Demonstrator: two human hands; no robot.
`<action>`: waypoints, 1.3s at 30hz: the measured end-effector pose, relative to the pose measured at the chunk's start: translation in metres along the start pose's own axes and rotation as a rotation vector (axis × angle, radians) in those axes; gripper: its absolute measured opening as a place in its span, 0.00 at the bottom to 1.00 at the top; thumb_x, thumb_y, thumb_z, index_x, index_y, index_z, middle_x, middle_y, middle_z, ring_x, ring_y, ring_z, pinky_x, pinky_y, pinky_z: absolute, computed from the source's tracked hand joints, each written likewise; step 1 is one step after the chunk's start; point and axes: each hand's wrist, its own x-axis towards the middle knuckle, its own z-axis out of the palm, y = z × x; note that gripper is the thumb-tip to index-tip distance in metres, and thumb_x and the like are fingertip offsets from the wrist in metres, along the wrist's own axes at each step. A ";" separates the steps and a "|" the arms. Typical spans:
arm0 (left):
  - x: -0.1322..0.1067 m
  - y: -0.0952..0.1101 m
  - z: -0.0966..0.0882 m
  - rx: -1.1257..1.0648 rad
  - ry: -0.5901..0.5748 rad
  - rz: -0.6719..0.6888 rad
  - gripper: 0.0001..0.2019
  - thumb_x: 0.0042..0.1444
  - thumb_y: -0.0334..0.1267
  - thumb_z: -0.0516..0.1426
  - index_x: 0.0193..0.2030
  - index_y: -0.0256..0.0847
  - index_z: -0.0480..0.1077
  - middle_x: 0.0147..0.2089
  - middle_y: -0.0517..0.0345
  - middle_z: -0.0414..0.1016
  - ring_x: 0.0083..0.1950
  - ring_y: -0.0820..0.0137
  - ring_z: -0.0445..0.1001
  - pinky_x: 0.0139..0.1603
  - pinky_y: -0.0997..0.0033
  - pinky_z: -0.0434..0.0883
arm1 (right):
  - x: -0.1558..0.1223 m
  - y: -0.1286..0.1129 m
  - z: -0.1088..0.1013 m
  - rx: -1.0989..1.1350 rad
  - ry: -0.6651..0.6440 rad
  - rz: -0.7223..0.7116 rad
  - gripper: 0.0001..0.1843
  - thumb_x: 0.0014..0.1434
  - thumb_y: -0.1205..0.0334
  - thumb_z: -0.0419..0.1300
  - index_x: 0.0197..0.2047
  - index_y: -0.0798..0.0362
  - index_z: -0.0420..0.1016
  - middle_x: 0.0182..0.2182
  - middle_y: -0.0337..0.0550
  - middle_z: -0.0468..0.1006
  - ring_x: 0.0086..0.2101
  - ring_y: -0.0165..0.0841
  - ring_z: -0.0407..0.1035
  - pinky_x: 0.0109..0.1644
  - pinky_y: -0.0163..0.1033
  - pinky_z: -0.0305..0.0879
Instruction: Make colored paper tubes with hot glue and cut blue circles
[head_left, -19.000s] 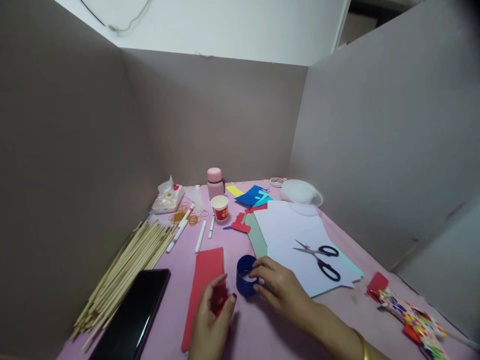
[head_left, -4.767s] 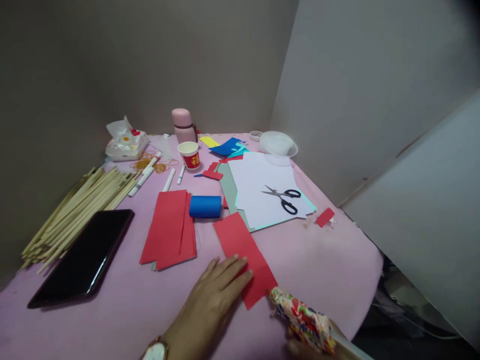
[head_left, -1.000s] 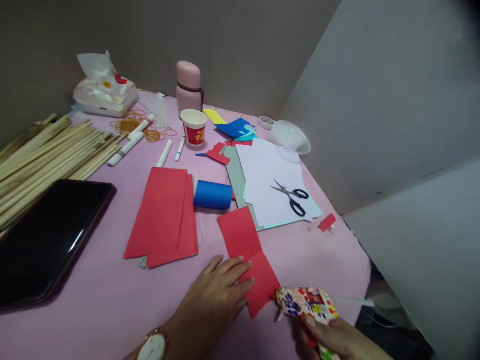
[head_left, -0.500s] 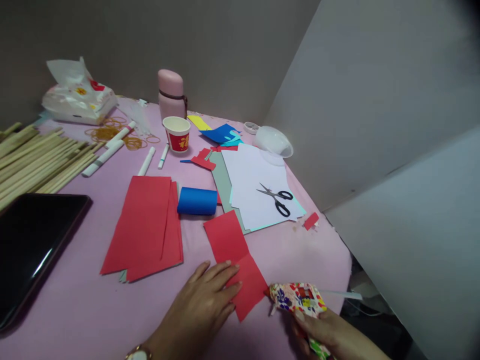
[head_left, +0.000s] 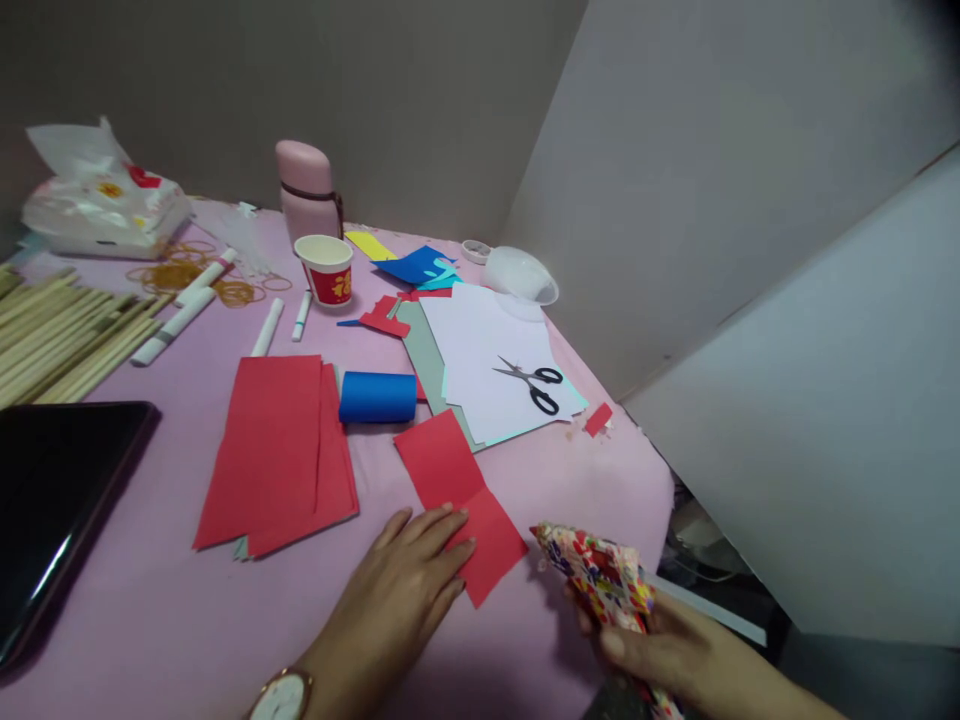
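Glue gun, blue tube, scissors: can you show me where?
Glue gun (head_left: 598,568), head view: its flowery body.
Blue tube (head_left: 377,398), head view: middle of its side.
Scissors (head_left: 528,377), head view: near the pivot.

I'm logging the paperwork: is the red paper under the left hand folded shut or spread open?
Spread open: a crease crosses the red paper, and its two halves lie out on either side.

Red paper strip (head_left: 472,488) lies slantwise, creased across middle. Floral-patterned glue gun (head_left: 600,572) tilted, red tip (head_left: 536,532) near strip's right corner; pale stick (head_left: 712,610) out back.
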 end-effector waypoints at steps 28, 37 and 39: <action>0.000 -0.005 0.008 -0.073 0.112 0.021 0.13 0.59 0.37 0.54 0.49 0.50 0.71 0.57 0.59 0.73 0.57 0.62 0.69 0.56 0.57 0.61 | 0.003 0.026 0.009 -0.345 0.090 -0.029 0.26 0.52 0.35 0.54 0.34 0.51 0.74 0.22 0.37 0.66 0.24 0.32 0.62 0.26 0.34 0.62; 0.001 -0.005 0.011 -0.118 0.086 -0.012 0.12 0.59 0.37 0.54 0.49 0.52 0.71 0.58 0.60 0.72 0.58 0.61 0.69 0.56 0.53 0.61 | 0.002 0.023 0.010 -0.416 0.115 0.150 0.31 0.52 0.35 0.52 0.45 0.52 0.74 0.38 0.45 0.72 0.29 0.34 0.68 0.31 0.35 0.67; 0.001 -0.005 0.010 -0.116 0.070 -0.014 0.13 0.59 0.37 0.54 0.49 0.52 0.71 0.58 0.59 0.72 0.58 0.61 0.69 0.56 0.52 0.61 | 0.002 0.017 0.011 -0.491 0.042 0.123 0.29 0.54 0.37 0.52 0.45 0.52 0.75 0.39 0.46 0.72 0.32 0.36 0.68 0.33 0.35 0.68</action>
